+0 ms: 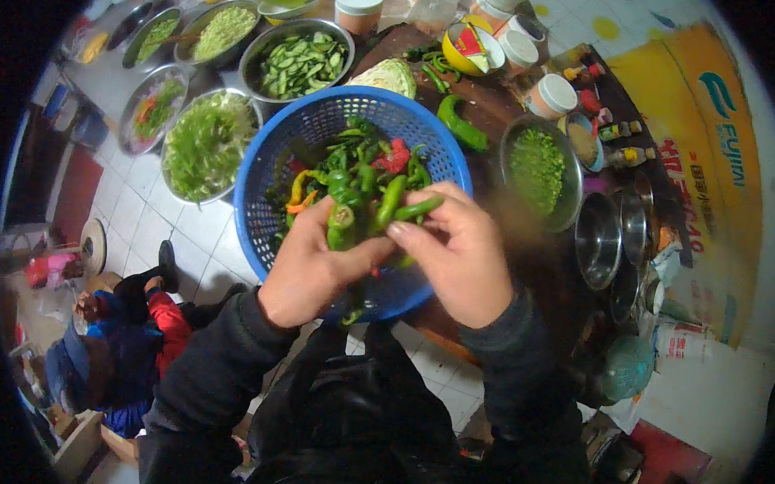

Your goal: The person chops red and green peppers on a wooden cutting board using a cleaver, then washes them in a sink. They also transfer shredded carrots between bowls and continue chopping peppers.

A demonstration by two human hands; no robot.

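Note:
Both of my hands are over a blue plastic colander that holds green chili peppers, some orange peppers and a red one. My left hand is closed around several green peppers, their ends sticking up between thumb and fingers. The thumb and fingertips of my right hand grip a green pepper, touching the bunch beside my left thumb. Behind the colander, a cut cabbage and a large curved green pepper lie on the dark board.
Steel bowls of sliced cucumber, shredded greens and other cut vegetables stand at the left and back. A bowl of chopped greens, jars and empty metal bowls are at the right. Another person sits at lower left.

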